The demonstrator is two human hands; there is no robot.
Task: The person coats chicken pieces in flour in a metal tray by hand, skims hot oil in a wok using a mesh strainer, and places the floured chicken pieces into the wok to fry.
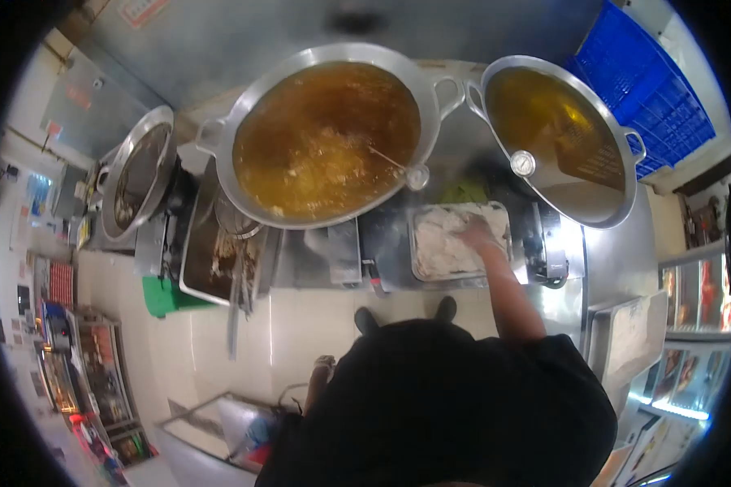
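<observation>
My right hand [476,234] reaches down into a metal tray [415,252] filled with white, flour-coated pieces [443,239]. Its fingertips press among the pieces, so I cannot see whether they grip one. Low by my side, left of my body, hangs my left hand [323,364]; it has whitish patches, and its fingers are too small to make out. Ahead of me, a large two-handled pan [333,55] holds bubbling brown oil with frying pieces [329,162] in it. A dial thermometer [417,177] rests at its rim.
A second oil pan [633,191] with a dial thermometer [522,164] stands to the right, near blue crates [646,85]. At left are a smaller pan [170,122] and a deep metal tray [207,272] with a strainer [237,219] and long-handled tools [235,300].
</observation>
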